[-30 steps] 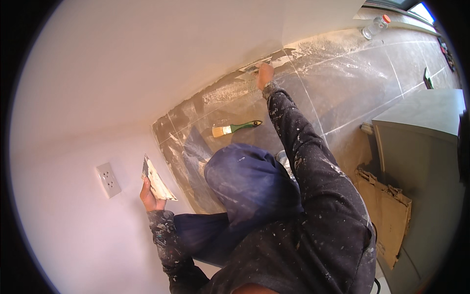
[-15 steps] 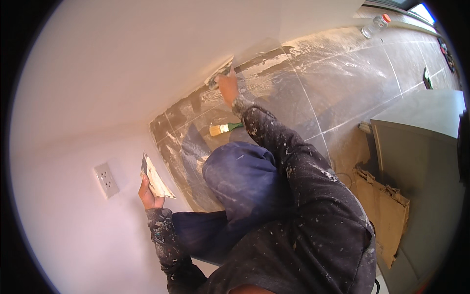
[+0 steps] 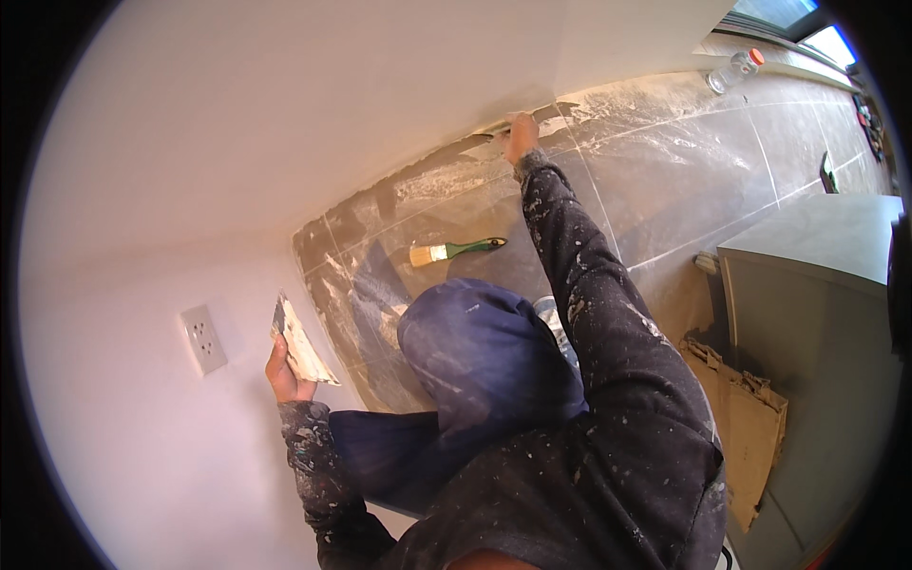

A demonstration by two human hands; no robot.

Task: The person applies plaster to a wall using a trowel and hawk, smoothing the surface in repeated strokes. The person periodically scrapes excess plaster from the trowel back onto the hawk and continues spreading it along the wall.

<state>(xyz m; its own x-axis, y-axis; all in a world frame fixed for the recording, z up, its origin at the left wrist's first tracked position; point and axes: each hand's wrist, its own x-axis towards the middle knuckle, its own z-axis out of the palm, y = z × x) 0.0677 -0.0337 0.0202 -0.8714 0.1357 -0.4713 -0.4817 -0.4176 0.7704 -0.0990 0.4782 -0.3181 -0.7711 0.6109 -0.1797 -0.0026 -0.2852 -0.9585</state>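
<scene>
Our left hand (image 3: 288,377) holds a paste-coated blade (image 3: 307,350) aloft, probably keeping it clear of the floor (image 3: 679,195), while our right hand (image 3: 522,139) grips a thin tool (image 3: 497,129) beside the wall (image 3: 380,104).

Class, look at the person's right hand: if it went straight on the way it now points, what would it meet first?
The right hand would most likely meet the pale wall, just beyond the edge of the tiled floor. The remaining gap is hard to judge from this view.
</scene>
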